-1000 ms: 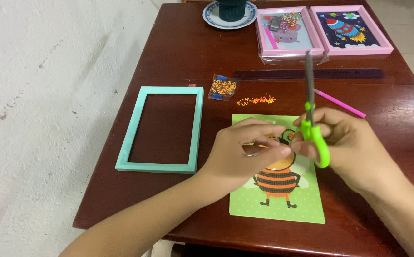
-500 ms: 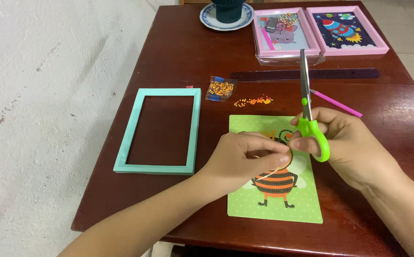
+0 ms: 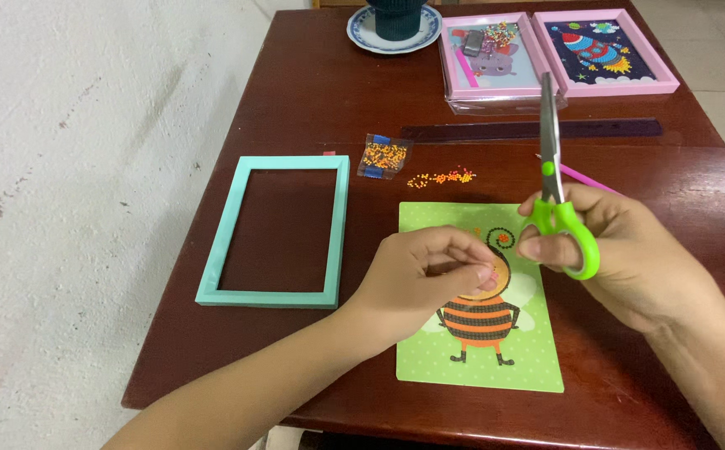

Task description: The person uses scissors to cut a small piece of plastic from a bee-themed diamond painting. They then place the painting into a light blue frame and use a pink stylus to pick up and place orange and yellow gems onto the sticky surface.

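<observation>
A green card with a striped bee picture [image 3: 479, 337] lies flat near the front edge of the dark wooden table [image 3: 312, 100]. My left hand [image 3: 421, 279] rests on the card with its fingertips pinched together over the bee's head; what they pinch is too small to tell. My right hand [image 3: 625, 254] holds green-handled scissors [image 3: 556, 196] upright, blades closed and pointing away from me, just right of the left fingertips.
An empty teal picture frame [image 3: 275, 229] lies to the left. A small bag of orange beads [image 3: 383, 156] and loose beads [image 3: 442, 177] lie behind the card. Two pink-framed pictures [image 3: 604, 46], a dark ruler [image 3: 529, 130], a pink pen [image 3: 583, 177] and a saucer with a cup [image 3: 392, 23] stand at the back.
Both hands have stayed over the bee's head with only slight shifts. The scissors remain upright in my right hand.
</observation>
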